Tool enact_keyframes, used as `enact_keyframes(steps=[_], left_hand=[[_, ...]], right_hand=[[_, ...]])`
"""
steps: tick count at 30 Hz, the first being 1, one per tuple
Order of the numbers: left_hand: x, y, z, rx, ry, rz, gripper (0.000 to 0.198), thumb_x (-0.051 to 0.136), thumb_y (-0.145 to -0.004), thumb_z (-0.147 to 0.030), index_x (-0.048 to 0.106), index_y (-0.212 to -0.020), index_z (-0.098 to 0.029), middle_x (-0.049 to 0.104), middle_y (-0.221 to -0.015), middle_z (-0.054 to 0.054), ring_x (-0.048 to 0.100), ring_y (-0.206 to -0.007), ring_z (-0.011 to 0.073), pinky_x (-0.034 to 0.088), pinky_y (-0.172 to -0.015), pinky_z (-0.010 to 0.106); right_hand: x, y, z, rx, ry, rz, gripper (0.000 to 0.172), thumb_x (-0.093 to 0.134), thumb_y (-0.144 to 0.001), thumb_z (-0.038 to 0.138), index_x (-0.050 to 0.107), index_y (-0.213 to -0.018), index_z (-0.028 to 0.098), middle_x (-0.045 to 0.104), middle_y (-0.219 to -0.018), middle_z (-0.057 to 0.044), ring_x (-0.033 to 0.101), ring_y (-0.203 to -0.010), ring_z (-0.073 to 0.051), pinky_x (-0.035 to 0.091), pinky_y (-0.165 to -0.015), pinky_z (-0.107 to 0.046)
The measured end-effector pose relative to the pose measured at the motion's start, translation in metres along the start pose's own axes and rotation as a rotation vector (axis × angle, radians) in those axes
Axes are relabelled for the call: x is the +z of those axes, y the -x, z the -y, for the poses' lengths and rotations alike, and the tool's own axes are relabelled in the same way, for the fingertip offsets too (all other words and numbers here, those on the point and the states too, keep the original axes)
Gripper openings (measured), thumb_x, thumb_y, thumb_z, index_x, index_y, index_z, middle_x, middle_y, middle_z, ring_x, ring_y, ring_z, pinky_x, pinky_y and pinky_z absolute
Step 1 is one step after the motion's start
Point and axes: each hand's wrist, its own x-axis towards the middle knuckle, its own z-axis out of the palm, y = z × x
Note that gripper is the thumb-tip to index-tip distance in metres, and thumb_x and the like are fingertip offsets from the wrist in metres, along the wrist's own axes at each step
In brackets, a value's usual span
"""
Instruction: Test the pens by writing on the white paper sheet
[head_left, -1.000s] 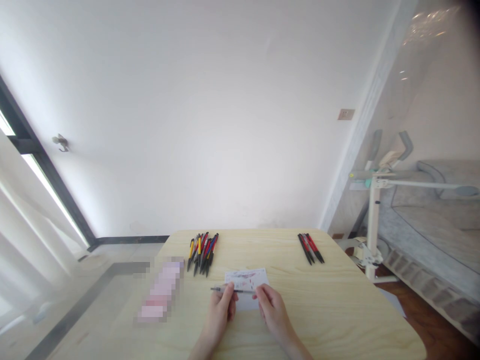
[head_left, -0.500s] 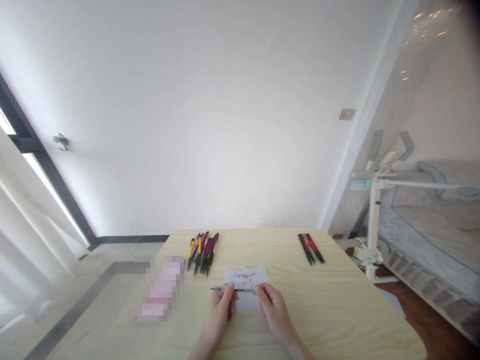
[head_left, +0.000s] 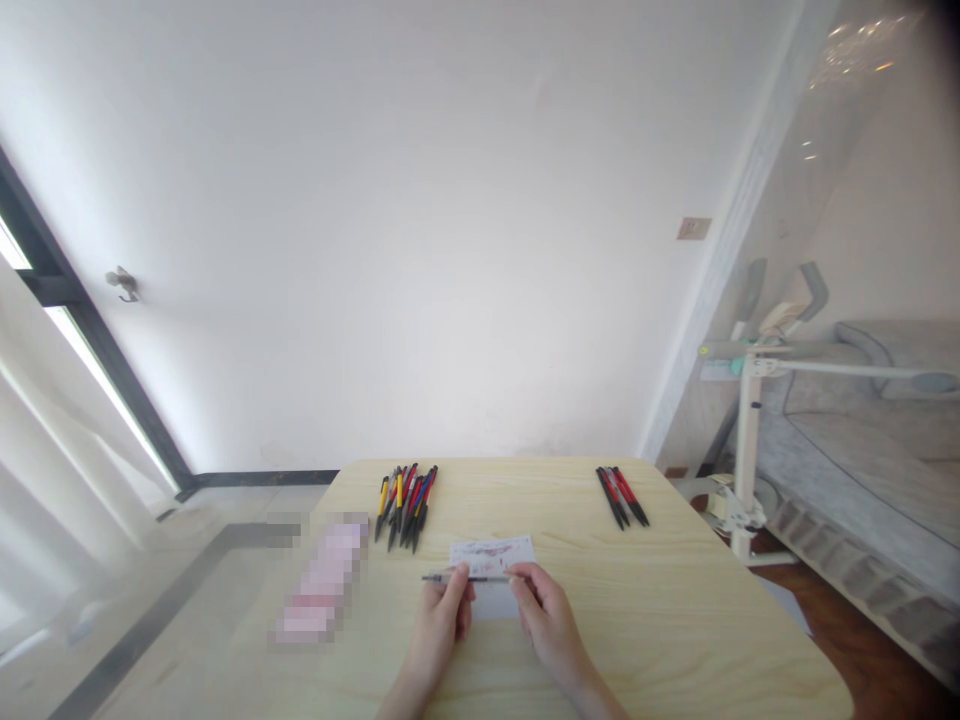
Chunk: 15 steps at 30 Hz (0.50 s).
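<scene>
Near the front of the table, a pen (head_left: 486,579) with a grey, partly clear barrel lies level between my hands. My left hand (head_left: 448,603) is closed around its left part, thumb on top, and the dark tip sticks out to the left. My right hand (head_left: 545,606) pinches the right end between thumb and fingers. Below the pen, a white sheet of paper (head_left: 495,602) with dark and reddish marks on its upper part rests on the tabletop, partly hidden by the hands.
Several pens (head_left: 405,505) in yellow, red, blue and black lie bunched at the back left of the wooden table (head_left: 675,620). A few red and black pens (head_left: 622,497) lie at the back right. A blurred pink item (head_left: 322,585) is at the left edge.
My right hand's fingers have shifted very slightly to the left and up at the pen's right end. My left hand, the paper and the other pens have stayed put.
</scene>
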Motion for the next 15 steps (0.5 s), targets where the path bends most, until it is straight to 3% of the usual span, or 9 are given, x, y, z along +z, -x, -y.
enact_keyframes(steps=[9,15], left_hand=[[-0.0004,-0.0005,0.0015,0.011,0.003,0.003,0.052,0.050,-0.066,-0.066,0.050,-0.050,-0.017,0.039,-0.030,-0.007,0.034,-0.028,0.0062,0.020,-0.033,0.019],[-0.0016,-0.0009,0.0026,0.014,0.048,0.001,0.051,0.049,-0.068,-0.064,0.049,-0.050,-0.017,0.040,-0.030,-0.006,0.034,-0.028,0.0059,0.020,-0.033,0.018]], right_hand=[[-0.0021,0.0008,-0.0027,0.013,-0.022,0.016,0.040,0.054,-0.072,0.053,0.061,-0.087,0.017,0.045,-0.047,0.005,0.039,-0.041,-0.010,0.029,-0.037,-0.019],[-0.0022,-0.0012,-0.0023,0.042,-0.058,0.050,0.038,0.054,-0.074,0.050,0.058,-0.088,0.015,0.032,-0.043,0.009,0.030,-0.036,-0.007,0.021,-0.034,-0.018]])
